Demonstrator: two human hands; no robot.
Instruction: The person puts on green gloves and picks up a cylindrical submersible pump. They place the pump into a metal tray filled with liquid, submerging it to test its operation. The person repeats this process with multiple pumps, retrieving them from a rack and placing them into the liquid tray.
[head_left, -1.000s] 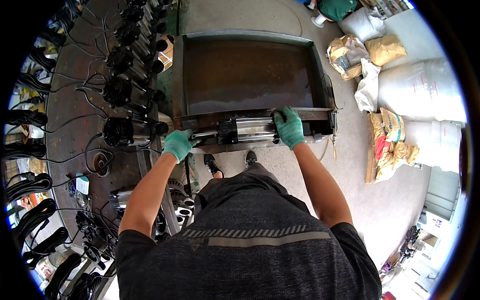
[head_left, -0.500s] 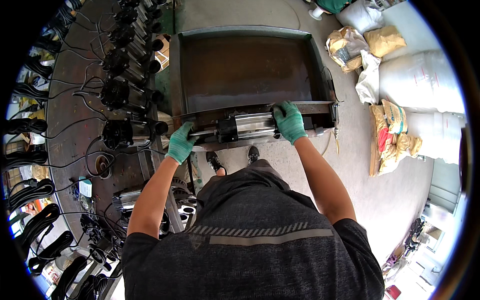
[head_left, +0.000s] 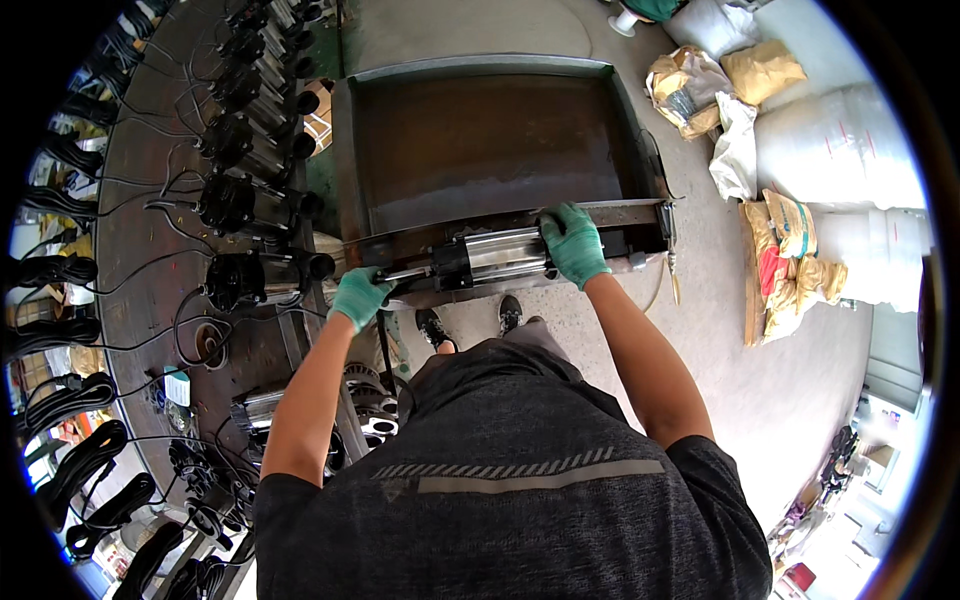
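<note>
A motor-like cylinder, silvery with a black collar, lies sideways along the near edge of the metal tray. From its left end a thin metal rod sticks out. My left hand, in a green glove, is closed around the outer end of that rod. At the cylinder's other end, my green-gloved right hand has its fingers curled over the casing; its fingertips are partly hidden. A black part shows just right of this hand.
On the left, a dark workbench carries a row of similar black-and-silver motors with trailing cables. Coiled black cables hang at its far-left edge. Sacks and large wrapped rolls stand on the right.
The cylinder and both hands stay almost in place. My left hand has shifted slightly down along with the rod's outer end, and the view has moved a little.
</note>
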